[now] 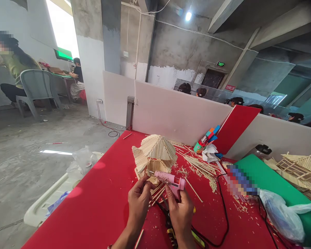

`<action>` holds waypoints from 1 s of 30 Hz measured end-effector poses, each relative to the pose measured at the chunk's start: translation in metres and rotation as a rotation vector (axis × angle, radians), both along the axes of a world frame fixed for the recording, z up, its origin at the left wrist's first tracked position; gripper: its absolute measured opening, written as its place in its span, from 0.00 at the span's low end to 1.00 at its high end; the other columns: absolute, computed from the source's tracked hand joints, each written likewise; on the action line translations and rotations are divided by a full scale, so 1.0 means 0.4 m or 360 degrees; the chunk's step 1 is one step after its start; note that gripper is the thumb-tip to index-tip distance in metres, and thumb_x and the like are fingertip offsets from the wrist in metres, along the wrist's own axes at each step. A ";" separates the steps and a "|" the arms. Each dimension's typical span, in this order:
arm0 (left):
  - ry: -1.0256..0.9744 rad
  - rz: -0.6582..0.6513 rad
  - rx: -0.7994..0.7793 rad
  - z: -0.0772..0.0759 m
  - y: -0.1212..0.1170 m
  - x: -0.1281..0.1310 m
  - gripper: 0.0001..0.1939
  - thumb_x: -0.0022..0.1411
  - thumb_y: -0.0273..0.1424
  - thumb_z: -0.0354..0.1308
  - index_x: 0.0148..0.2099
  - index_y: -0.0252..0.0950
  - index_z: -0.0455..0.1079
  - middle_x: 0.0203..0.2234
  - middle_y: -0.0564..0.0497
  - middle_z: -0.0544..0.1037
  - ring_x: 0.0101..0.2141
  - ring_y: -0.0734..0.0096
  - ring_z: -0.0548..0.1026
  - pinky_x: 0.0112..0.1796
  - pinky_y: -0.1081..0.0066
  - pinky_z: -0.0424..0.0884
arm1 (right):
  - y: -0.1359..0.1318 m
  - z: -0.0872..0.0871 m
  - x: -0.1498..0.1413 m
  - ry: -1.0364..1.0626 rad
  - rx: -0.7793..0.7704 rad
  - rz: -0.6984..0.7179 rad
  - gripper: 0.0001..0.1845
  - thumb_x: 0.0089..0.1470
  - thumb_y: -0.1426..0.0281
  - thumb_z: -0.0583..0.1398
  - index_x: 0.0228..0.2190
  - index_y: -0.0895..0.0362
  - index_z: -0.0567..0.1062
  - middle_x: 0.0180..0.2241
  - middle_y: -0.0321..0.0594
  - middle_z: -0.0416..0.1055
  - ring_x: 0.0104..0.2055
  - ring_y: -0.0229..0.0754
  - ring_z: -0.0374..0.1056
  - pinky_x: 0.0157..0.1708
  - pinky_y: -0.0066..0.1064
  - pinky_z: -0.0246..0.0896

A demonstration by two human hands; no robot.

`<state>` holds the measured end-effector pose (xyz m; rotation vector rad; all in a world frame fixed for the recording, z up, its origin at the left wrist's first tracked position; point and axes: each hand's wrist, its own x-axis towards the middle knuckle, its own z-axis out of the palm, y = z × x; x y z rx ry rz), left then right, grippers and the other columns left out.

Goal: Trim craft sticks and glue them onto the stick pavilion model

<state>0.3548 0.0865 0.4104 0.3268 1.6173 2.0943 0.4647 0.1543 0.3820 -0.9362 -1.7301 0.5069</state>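
Stick-built model house [159,148] on red tabletop [98,204]. Pink glue gun [168,178] at house's near side, nozzle pointing at it; contact unclear. Right hand [180,207] wrapped round gun grip. Left hand [138,197] just in front of house, fingertips pinched together, can't tell on what. Loose sticks [199,166] right of house; white partition [171,114] behind it; green board [264,176] farther right.

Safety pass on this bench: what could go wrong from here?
Burn: the left hand is close to the nozzle of the pink glue gun, which may be hot.
Snag: the black cord looping over the red table beside the right hand could catch.
Smear: the nozzle is by the stick-built model house, so stray glue might mark it.
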 end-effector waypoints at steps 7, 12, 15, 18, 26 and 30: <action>-0.0024 -0.0001 0.0034 -0.004 0.002 -0.002 0.17 0.45 0.39 0.63 0.35 0.32 0.78 0.17 0.54 0.75 0.13 0.76 0.64 0.15 0.74 0.64 | -0.001 -0.002 0.000 -0.0011 0.0002 -0.0018 0.27 0.56 0.46 0.60 0.31 0.58 0.81 0.23 0.45 0.77 0.20 0.42 0.70 0.24 0.29 0.63; -0.0033 0.0004 0.0042 -0.003 0.002 -0.001 0.16 0.45 0.39 0.63 0.34 0.32 0.77 0.17 0.54 0.75 0.13 0.76 0.64 0.15 0.74 0.64 | 0.002 -0.004 0.001 -0.0003 0.0052 -0.0016 0.26 0.56 0.47 0.60 0.31 0.59 0.81 0.22 0.44 0.77 0.20 0.42 0.70 0.23 0.28 0.63; -0.0048 0.0001 0.0050 0.000 0.002 0.000 0.16 0.45 0.39 0.63 0.34 0.32 0.77 0.17 0.54 0.75 0.13 0.76 0.64 0.15 0.74 0.64 | 0.002 -0.003 0.001 -0.0009 0.0070 -0.0022 0.26 0.57 0.48 0.60 0.31 0.59 0.80 0.23 0.44 0.77 0.20 0.42 0.70 0.23 0.28 0.63; -0.0060 -0.0009 0.0059 0.000 0.002 -0.001 0.16 0.45 0.39 0.63 0.35 0.32 0.77 0.17 0.54 0.75 0.13 0.76 0.64 0.15 0.75 0.64 | 0.001 0.000 0.001 -0.0010 0.0104 -0.0039 0.26 0.57 0.47 0.60 0.30 0.60 0.80 0.23 0.45 0.77 0.20 0.42 0.70 0.23 0.27 0.63; -0.0124 -0.0003 0.0057 -0.006 0.004 -0.002 0.17 0.43 0.39 0.63 0.33 0.32 0.76 0.17 0.55 0.74 0.13 0.77 0.63 0.15 0.75 0.62 | 0.001 -0.002 0.001 0.0014 0.0158 -0.0004 0.23 0.58 0.51 0.61 0.31 0.59 0.80 0.24 0.43 0.78 0.22 0.41 0.73 0.24 0.26 0.65; -0.0090 -0.0031 0.0061 -0.005 0.004 -0.003 0.16 0.44 0.40 0.63 0.32 0.32 0.75 0.16 0.55 0.73 0.13 0.77 0.62 0.16 0.75 0.61 | 0.002 -0.004 0.000 0.0015 0.0166 -0.0002 0.22 0.58 0.52 0.61 0.31 0.59 0.80 0.25 0.43 0.78 0.23 0.42 0.74 0.25 0.26 0.66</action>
